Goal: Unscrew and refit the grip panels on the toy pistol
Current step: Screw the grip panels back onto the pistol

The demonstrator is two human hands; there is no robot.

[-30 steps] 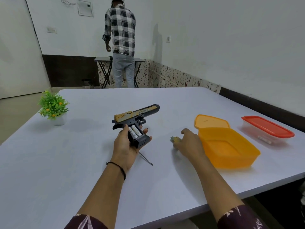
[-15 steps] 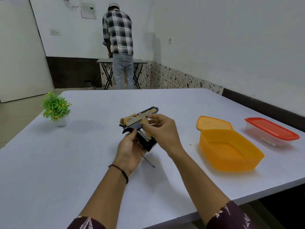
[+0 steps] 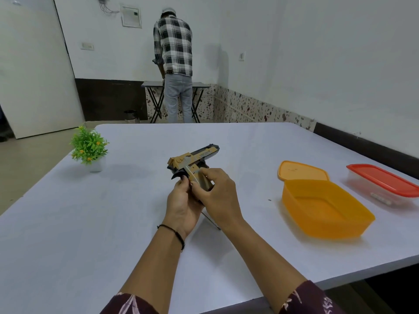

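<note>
Holding tan/black toy pistol [image 3: 200, 154], L hand [image 3: 181, 206] fingers [image 3: 182, 183] wrapped, R hand [image 3: 221, 197] pinching grip panel [image 3: 201, 179]

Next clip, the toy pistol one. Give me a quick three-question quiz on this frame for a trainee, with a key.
1. True or false: the orange container has its lid on.
2. Which hand presses the tan panel onto the grip of the toy pistol? A. left hand B. right hand
3. Fill in: the screwdriver lies on the ____, in neither hand.
Key: 1 false, its lid lies on the table behind it. 2 B; the left hand holds the grip. 3 table.
</note>
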